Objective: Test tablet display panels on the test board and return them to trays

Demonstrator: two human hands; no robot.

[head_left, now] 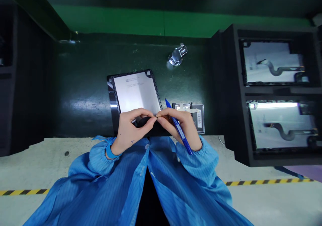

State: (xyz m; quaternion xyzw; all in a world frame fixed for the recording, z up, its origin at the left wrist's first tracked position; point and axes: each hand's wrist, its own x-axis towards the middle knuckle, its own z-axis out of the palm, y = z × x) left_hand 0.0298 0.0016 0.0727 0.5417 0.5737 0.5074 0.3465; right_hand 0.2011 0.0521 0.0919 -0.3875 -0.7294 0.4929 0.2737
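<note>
A tablet-like display panel (138, 90) with a silvery back and black frame lies tilted on the dark bench in front of me. Over its near edge, the fingertips of both hands meet. My left hand (133, 127) pinches a dark flexible strip (143, 121), mostly hidden by the fingers. My right hand (184, 120) is closed too, thumb and forefinger pressed together at the strip's end. A blue marker pen (180, 129) is tucked between its fingers, pointing away from me. Just past that hand lies a flat labelled part (200, 118), partly covered.
A shiny metal dispenser (177, 54) stands farther back on the bench (83, 95). To the right, a black foam tray (240, 125) holds two similar panels (273, 60) with curved grey cables. Another black tray (30, 85) rises at the left.
</note>
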